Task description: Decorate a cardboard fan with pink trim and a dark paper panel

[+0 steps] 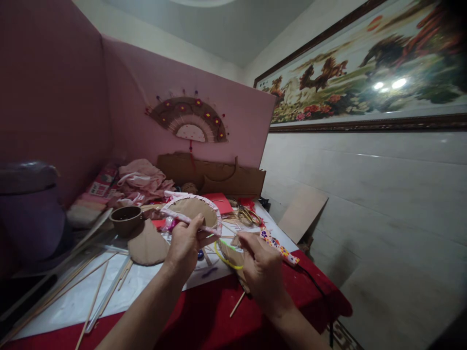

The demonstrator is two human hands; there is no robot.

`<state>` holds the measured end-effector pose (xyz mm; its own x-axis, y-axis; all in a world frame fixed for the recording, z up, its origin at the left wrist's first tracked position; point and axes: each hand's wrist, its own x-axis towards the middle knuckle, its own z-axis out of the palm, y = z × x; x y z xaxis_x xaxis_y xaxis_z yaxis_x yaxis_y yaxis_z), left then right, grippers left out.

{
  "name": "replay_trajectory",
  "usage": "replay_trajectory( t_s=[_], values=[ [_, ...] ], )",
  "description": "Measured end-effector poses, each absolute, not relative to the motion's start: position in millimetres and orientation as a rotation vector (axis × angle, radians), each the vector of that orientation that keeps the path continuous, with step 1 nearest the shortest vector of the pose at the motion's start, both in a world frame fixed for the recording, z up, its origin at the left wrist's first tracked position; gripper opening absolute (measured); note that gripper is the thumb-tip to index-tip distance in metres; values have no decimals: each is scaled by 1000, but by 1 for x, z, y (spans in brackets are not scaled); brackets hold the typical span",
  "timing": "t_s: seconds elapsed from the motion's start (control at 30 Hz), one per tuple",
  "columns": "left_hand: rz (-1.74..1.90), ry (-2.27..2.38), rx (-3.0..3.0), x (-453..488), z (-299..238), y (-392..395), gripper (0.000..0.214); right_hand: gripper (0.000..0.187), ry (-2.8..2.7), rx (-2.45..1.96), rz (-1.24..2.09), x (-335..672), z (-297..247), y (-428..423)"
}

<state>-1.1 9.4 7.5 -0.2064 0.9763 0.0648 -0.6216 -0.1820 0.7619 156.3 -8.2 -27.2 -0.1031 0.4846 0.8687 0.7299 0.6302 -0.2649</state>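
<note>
Cloth-edged cardboard piece (193, 210) held in the left hand (182, 243) above a crowded bench (310, 279)

Largest is the pink panel (127, 97) behind the bench, its left side running out of view. To the right, the framed horse picture (321, 82) is cut off at its right end, and glare hides part of it. The bench, covered in red, leaves the view at the bottom; a white sheet (40, 316) lies over part of it. At far left, the purple bin (32, 218) is dim and cropped.

A decorated fan (186, 119) is on the panel above a torn cardboard strip (233, 182). Next come the heaped pink cloth (142, 175) and a loose cardboard shape (146, 245), beside a brown bowl (126, 221) whose contents are too dark to make out.

The left hand is closed on the cloth-edged piece's near edge, thumb on top, the other fingers mostly hidden. The right hand (262, 267), to its right, is narrow, fingers curled inward; whether anything sits between the fingertips cannot be told. It partly covers a yellow curved strip (226, 262). Behind it lie gold-handled scissors (249, 216), partly lost in clutter.
</note>
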Motion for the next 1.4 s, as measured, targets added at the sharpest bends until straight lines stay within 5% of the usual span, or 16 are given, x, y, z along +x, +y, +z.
replay_trajectory(
  t_s=[1.4],
  values=[
    [1685,717,601,-4,3,15,14,22,-1790,-1031,-45,150,-41,-24]
  ],
)
